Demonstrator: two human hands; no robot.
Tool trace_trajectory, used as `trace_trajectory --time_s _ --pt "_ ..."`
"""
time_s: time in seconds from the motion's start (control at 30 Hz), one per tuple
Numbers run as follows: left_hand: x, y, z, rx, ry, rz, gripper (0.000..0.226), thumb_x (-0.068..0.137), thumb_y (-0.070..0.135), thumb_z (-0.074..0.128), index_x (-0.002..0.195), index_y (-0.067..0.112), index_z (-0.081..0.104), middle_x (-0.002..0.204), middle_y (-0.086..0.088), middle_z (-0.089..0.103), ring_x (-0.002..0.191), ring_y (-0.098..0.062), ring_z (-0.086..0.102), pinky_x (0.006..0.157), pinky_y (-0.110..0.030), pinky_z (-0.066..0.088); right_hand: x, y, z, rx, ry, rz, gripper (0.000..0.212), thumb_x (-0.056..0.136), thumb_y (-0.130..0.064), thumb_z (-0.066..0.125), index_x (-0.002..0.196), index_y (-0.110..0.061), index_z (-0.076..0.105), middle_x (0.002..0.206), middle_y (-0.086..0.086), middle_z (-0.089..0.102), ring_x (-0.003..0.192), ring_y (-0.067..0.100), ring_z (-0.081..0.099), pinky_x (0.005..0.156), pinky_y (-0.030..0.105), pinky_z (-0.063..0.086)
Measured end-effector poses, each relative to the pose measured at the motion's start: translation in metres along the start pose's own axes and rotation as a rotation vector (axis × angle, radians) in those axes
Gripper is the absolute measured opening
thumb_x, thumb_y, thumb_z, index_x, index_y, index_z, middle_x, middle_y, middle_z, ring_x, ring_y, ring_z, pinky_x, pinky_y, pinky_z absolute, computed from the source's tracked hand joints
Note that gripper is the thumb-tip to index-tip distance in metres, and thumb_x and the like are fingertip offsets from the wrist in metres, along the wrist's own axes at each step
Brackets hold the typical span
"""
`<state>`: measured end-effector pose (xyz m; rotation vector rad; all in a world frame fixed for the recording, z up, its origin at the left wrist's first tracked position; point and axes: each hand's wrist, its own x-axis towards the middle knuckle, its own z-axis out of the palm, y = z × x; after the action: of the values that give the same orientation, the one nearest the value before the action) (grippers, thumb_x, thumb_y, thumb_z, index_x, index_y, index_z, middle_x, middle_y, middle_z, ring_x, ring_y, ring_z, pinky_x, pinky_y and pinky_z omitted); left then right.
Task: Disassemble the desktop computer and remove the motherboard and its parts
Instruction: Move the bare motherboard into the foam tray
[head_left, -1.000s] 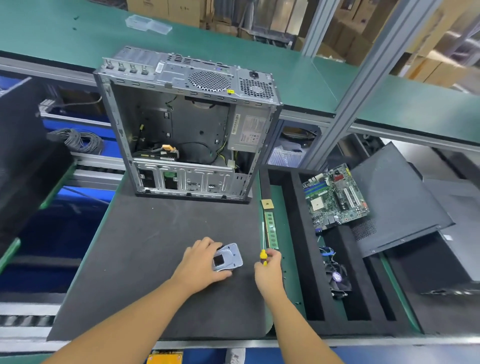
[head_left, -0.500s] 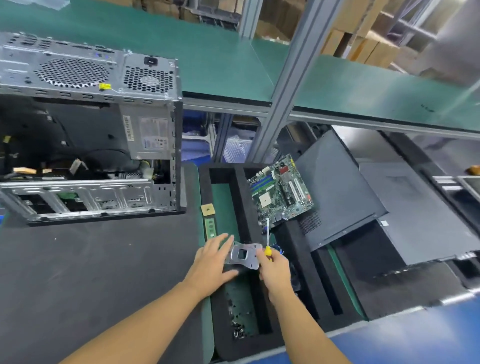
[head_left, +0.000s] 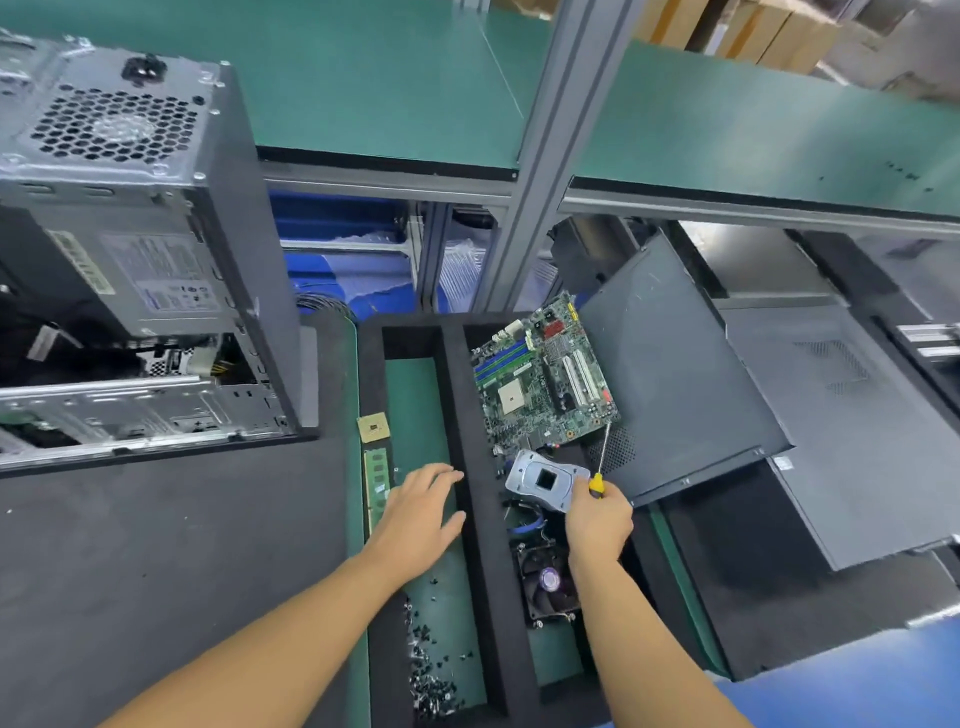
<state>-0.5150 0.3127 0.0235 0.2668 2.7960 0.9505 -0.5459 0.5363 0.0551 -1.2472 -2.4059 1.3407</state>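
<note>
Left hand (head_left: 421, 519) released bracket (head_left: 545, 480); case (head_left: 130, 249) cropped left

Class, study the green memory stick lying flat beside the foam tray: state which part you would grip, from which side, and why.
Probably best: pinch the memory stick across its two long edges, mid-length, coming down from above. It lies flat, long and narrow, so only its edges offer a hold. The open left hand is nearest; the right hand holds a screwdriver and metal plate.
</note>
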Motion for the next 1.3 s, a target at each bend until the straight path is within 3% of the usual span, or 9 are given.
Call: trace_trajectory --time_s 0.37,0.53,0.7,0.83,0.93,1.07,1.17,1.23,1.3 --pt "0.01 0.0 0.006 -0.006 -0.022 -0.037 0.045 0.1 0.035 0.048 0.144 0.025 0.041 0.144 0.011 0.04 0.133 -0.011 0.035 0.111 -0.035 0.029 0.008 -0.006 0.01 -0.267 -0.01 -0.093 0.027 0.098 -0.029 0.058 0.076 -0.012 0.059 0.078 0.007 0.065 0.067 0.024 0.055 0.051 0.029 0.033" --pt "0.003 -0.002 0.008 0.008 -0.033 -0.036 0.045 0.1 0.035 0.048 0.143 0.026 0.041 0.143 0.012 0.04 0.133 -0.01 0.035 0.112 -0.036 0.028 0.012 -0.001 0.03 -0.258 -0.102 -0.034 0.018 0.097 -0.025 0.06 0.083 -0.014 0.061 0.084 0.008 0.071 0.082 0.028 0.068 0.075 0.042 0.056" --pt "-0.005 -0.011 0.007 0.035 -0.034 -0.053 0.045 0.099 0.033 0.049 0.143 0.025 0.042 0.143 0.01 0.042 0.133 -0.012 0.036 0.112 -0.037 0.031 0.012 0.001 0.032 -0.262 -0.143 -0.091 0.011 0.096 -0.015 0.061 0.09 -0.006 0.063 0.087 0.013 0.069 0.082 0.031 0.07 0.074 0.047 0.059" --pt "-0.01 -0.01 0.001 0.028 -0.025 -0.05 0.045 0.098 0.031 0.049 0.142 0.024 0.043 0.141 0.009 0.043 0.131 -0.013 0.037 0.111 -0.036 0.032 0.003 -0.003 0.025 -0.256 -0.089 -0.115 0.01 0.098 -0.013 0.056 0.096 -0.004 0.061 0.096 0.015 0.063 0.085 0.031 0.059 0.068 0.036 0.045" --pt "-0.017 -0.007 -0.006 0.004 -0.007 -0.037 0.045 0.098 0.03 0.049 0.142 0.024 0.043 0.141 0.01 0.042 0.133 -0.012 0.037 0.112 -0.036 0.031 -0.025 0.002 0.019 -0.13 -0.067 -0.19 0.009 0.096 -0.011 0.052 0.088 -0.015 0.054 0.092 0.008 0.06 0.079 0.026 0.055 0.062 0.034 0.041" --pt "-0.033 -0.008 -0.024 -0.08 -0.012 -0.081 0.037 0.099 0.029 0.048 0.136 0.024 0.05 0.137 0.011 0.047 0.127 -0.01 0.043 0.11 -0.034 0.033 -0.076 0.017 0.02 -0.033 -0.293 -0.344 0.017 0.09 -0.013 0.049 0.079 -0.026 0.048 0.068 -0.007 0.052 0.054 0.005 0.041 0.05 0.017 0.038" --pt "-0.052 -0.01 -0.045 -0.401 -0.051 -0.245 0.021 0.099 0.026 0.05 0.116 0.025 0.064 0.114 0.01 0.066 0.097 -0.008 0.064 0.087 -0.025 0.049 -0.114 0.014 0.032 -0.063 -0.566 -0.478 0.016 0.094 -0.014 0.05 0.083 -0.026 0.053 0.061 -0.011 0.047 0.051 0.004 0.036 0.049 0.017 0.034" --pt "-0.068 -0.014 -0.06 -0.646 -0.034 -0.335 0.015 0.1 0.022 0.052 0.106 0.023 0.066 0.095 0.007 0.072 0.073 -0.011 0.068 0.063 -0.018 0.047 -0.141 0.004 0.047 -0.02 -0.689 -0.442 0.016 0.099 -0.014 0.048 0.09 -0.021 0.059 0.062 -0.007 0.051 0.052 0.012 0.041 0.05 0.025 0.038" --pt "-0.088 -0.025 -0.075 -0.794 0.019 -0.393 0.014 0.1 0.02 0.055 0.107 0.02 0.066 0.087 0.003 0.073 0.063 -0.01 0.064 0.051 -0.019 0.043 -0.17 -0.006 0.063 0.042 -0.792 -0.373 0.02 0.101 -0.014 0.045 0.093 -0.018 0.063 0.062 0.001 0.056 0.049 0.017 0.048 0.047 0.028 0.042"
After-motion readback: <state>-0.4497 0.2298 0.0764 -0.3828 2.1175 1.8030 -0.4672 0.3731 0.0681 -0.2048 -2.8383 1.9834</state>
